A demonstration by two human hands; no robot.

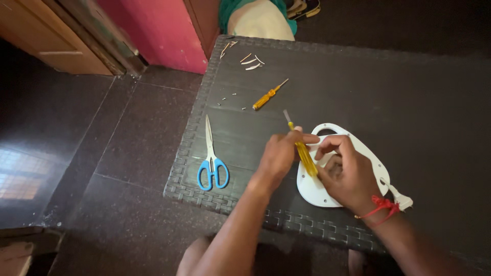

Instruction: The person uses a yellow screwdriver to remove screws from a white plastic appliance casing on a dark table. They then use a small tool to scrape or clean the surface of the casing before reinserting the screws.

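worktop [409, 92] – dark woven | on it: blue scissors [212, 166], yellow screwdriver [268, 95], white oval plate [353, 153], loose screws [227, 97]

No packages, labels, signs, screens.

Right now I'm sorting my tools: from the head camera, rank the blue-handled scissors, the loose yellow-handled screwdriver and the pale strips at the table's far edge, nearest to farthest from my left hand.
1. Blue-handled scissors, just left of the left hand.
2. Loose yellow-handled screwdriver, beyond the hand, mid-table.
3. Pale strips, farthest, at the far edge.
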